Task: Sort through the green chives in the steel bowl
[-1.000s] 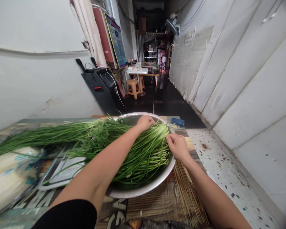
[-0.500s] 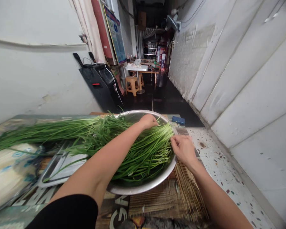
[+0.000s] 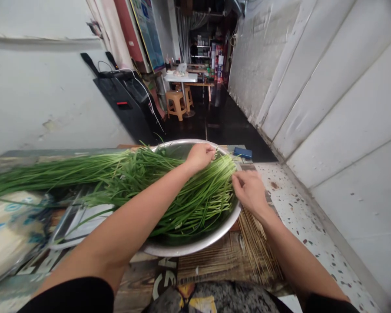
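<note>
A large bunch of long green chives (image 3: 169, 187) lies across a big metal basin (image 3: 195, 245), its leafy ends trailing left over the table. My left hand (image 3: 200, 155) reaches over the bunch and its fingers are closed on the stalk ends at the basin's far side. At the right rim, my right hand (image 3: 249, 189) has its fingers curled against the cut ends of the chives.
A pile of thin bamboo skewers (image 3: 257, 243) lies on the table right of the basin. A metal tray (image 3: 74, 226) sits at the left under the leaves. A small blue box (image 3: 243, 152) lies beyond the basin. A corridor with stools and a white table runs ahead.
My view has tipped down, so the whole scene sits higher in frame. Both hands stay at the chive ends; the right hand has shifted slightly along the rim.
</note>
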Demonstrator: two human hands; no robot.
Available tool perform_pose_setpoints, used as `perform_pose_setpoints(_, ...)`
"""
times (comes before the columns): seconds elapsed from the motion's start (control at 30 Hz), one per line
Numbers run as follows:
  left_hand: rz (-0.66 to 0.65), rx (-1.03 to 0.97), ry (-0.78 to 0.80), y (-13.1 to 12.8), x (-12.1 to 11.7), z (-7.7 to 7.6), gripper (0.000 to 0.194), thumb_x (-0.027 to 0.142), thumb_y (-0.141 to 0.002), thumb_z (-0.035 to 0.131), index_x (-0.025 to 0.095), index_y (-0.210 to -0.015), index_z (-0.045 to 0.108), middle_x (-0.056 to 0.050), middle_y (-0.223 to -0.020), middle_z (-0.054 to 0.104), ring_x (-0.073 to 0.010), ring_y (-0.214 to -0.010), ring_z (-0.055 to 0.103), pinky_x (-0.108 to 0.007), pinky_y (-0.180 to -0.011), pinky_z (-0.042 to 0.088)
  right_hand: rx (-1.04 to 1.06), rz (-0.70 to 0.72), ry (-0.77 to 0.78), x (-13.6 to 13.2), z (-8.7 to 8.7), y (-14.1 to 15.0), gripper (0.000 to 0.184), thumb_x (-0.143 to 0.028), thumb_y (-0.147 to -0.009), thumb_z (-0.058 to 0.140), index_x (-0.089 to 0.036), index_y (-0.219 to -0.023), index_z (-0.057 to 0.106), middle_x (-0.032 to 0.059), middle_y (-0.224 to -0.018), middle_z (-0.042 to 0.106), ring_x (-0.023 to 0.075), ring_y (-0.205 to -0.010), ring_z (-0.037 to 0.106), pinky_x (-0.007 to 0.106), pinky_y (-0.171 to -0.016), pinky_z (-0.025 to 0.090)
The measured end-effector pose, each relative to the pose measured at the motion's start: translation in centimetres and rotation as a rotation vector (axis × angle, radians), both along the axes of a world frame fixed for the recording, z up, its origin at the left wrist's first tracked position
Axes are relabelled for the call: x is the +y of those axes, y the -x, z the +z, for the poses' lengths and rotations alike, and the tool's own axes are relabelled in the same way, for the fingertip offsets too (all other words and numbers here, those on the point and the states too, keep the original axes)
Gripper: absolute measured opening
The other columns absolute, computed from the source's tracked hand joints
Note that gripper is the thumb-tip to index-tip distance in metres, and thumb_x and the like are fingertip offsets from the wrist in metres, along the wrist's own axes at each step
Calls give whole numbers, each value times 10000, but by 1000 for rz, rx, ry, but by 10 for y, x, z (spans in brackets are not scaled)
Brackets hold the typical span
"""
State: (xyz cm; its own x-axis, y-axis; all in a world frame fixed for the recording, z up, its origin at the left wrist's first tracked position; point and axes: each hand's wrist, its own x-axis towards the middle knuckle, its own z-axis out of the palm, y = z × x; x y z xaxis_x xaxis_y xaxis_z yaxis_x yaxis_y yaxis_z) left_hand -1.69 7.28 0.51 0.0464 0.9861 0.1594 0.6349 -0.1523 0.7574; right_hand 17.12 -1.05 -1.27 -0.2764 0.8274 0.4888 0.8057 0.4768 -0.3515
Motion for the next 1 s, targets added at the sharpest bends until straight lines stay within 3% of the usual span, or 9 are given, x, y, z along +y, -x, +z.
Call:
perform_pose_setpoints(0.13,47,-321,194,-8,-8,2,162,121,-772,547,89,-859,680,-51,-697,668,-83,-562,537,-224,-643,454,73,1,69,1,-5,0,270,-268,-862,433,-193,-751,667,34,-643,610,164,-674,498,282,-708,325)
perform_pose_setpoints(0.27,58,-497,275,-12,-10,6,221,60,-775,533,80,-953,663,-58,-743,685,-69,-583,553,-237,-690,469,96,3,84,1,-7,-1,272,-266,-861,434,-201,-736,667,36,-664,624,168,-695,511,279,-699,338)
perform_pose_setpoints(0.6,59,-544,271,-9,-10,0,112,87,-750,585,88,-821,672,-61,-727,696,-95,-649,613,-266,-756,494,74,-18,79,2,-11,-1,275,-260,-865,425,-196,-695,632,31,-637,591,167,-682,490,281,-700,320)
perform_pose_setpoints(1.0,21,-523,254,-13,-13,1,119,108,-727,605,99,-806,693,-71,-806,713,-109,-701,626,-289,-814,484,66,-18,76,1,-9,-1,297,-256,-875,408,-196,-690,633,33,-622,579,167,-676,489,279,-704,318)
